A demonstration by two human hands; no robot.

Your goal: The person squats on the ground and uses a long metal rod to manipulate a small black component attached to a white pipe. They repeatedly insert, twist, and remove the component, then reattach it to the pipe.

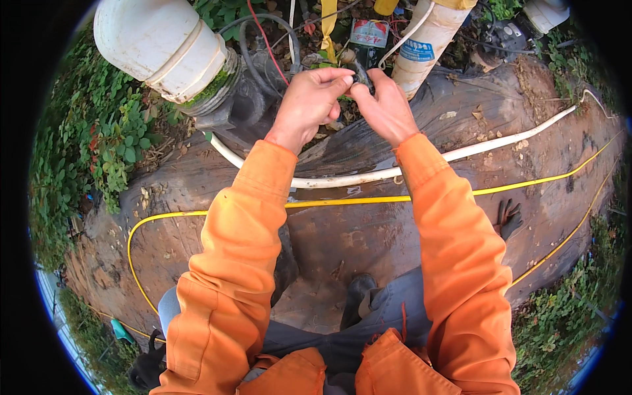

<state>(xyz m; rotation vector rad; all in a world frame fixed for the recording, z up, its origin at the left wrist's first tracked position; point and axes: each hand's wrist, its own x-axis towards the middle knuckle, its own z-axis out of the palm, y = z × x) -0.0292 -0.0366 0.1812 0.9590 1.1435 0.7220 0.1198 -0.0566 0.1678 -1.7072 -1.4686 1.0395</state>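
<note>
A small dark piece (360, 74) is held up in front of the person, between the two sets of fingertips, just above the ground clutter. It is placed to the right of the left hand's fingertips and at the tips of the right hand (385, 110), which is the nearer hand. Its long axis seems to be pointed away from the body, tilted slightly, though much of it is covered by the fingers. It is grasped between the right thumb and fingers. The left hand (308, 102) is bent, its thumb and forefinger drawn close together beside the piece; whether anything thin is pinched there cannot be told.

Just beyond the fingers, a bottle (370, 34) with a red and pale label is seen; its lower part looks dark green, and its contents cannot be made out. It is flanked by a yellow strap (328, 29) on the left and a white pipe (421, 46) with a blue sticker on the right. Farther left, a large white elbow pipe (158, 49) is joined to a dark fitting. Nearer the body, a white hose (352, 179) and a yellow hose (345, 202) are laid across plastic sheeting (342, 240), and a black glove (509, 220) is seen to the right.
</note>
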